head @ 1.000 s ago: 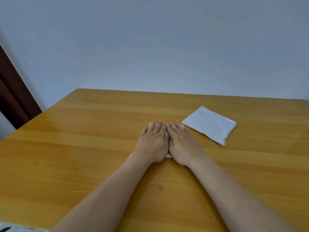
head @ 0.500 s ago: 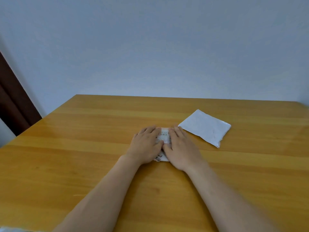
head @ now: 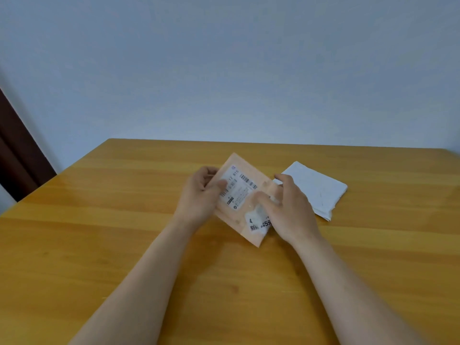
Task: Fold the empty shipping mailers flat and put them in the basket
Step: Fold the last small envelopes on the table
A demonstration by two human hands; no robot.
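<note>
The pink mailer (head: 245, 195) is off the table (head: 124, 245), held tilted over its middle, nearer the far edge than the near one, with its printed label (head: 239, 188) facing the camera. The left hand (head: 199, 195) grips its left edge, thumb on the front and fingers curled behind. The right hand (head: 291, 210) pinches the lower right edge the same way, though its thumb is blurred. A white mailer (head: 316, 188) lies flat and folded on the table just beyond the right hand, toward the far edge and right of the middle, touched by neither hand. No basket is in view. The step in hand looks like the folding of the pink mailer. It seems flat, but whether it is already doubled over cannot be told from here. If not, the next move calls for laying it down, bringing one edge over to the other and pressing the crease. If so, both mailers need carrying to the basket, which must first be found outside this view.
</note>
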